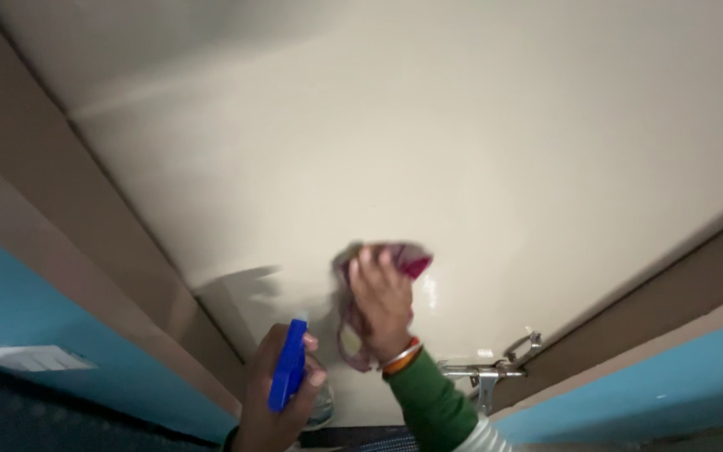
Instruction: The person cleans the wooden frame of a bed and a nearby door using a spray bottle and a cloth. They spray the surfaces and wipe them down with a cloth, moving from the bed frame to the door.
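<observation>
- Cloth [395, 261]: a crumpled maroon rag, pressed flat against the cream door [428, 142], low on the panel and to the left of the latch. It is blurred in part, so its full outline cannot be told.
- Right hand [382, 305]: laid over the cloth with the fingers curled about it, gripping it against the door; an orange and white bangle [403, 357] is worn at the wrist, above a green sleeve [433, 402].
- Left hand [274, 398]: closed about a spray bottle [289, 366] with a blue trigger head, held below and left of the cloth, clear of the door (nozzle pointed up toward the panel).
- Wet sheen [428, 289]: a small bright patch on the door just right of the cloth.
- Step in hand, as judged: wiping of the sprayed panel. The next stroke is judged to call for steady pressure and a path kept clear of the latch.
- Metal latch [487, 368]: a silver bolt fitting at the door's right edge, below and right of the cloth.
- Brown door frame [85, 218]: bordering the door on both sides.
- Blue wall [10, 310]: beyond the frame, with a white switch plate [33, 358] at far left.
</observation>
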